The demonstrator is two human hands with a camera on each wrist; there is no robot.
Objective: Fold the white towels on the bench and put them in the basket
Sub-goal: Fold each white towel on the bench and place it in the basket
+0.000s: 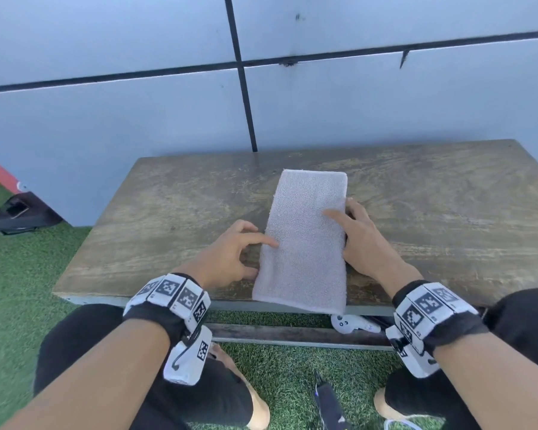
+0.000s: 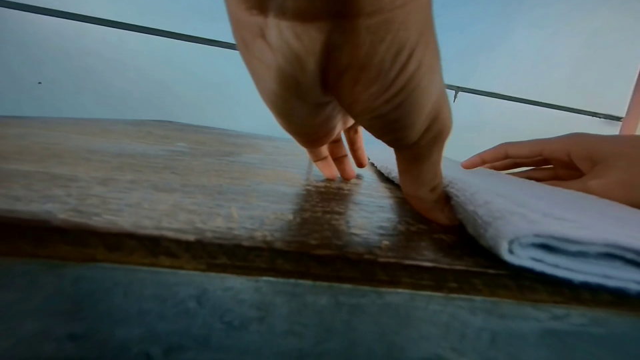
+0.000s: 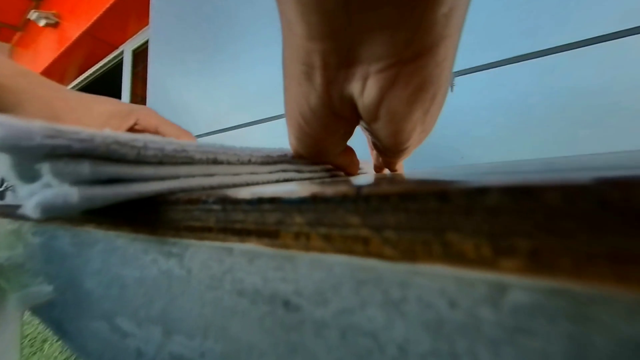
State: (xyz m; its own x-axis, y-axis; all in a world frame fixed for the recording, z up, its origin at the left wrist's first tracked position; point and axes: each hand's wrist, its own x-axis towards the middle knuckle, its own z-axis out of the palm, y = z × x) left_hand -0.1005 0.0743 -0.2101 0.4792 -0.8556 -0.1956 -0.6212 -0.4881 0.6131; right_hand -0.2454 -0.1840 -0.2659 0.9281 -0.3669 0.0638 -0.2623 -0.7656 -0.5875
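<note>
One white towel (image 1: 305, 243) (image 2: 519, 215) (image 3: 138, 169), folded into a long narrow strip of several layers, lies on the wooden bench (image 1: 168, 212), its near end hanging slightly over the front edge. My left hand (image 1: 233, 252) (image 2: 346, 92) is at its left edge, forefinger on top and thumb against the side. The other fingertips touch the wood. My right hand (image 1: 364, 240) (image 3: 363, 92) mirrors it at the right edge, forefinger laid on the towel and thumb against the stacked layers. No basket is in view.
The bench stands against a pale panelled wall (image 1: 137, 119) on green turf (image 1: 19, 274). A white controller (image 1: 351, 324) lies under the bench, and a dark device (image 1: 326, 401) rests on the grass between my knees. A dark box (image 1: 19, 212) sits at far left.
</note>
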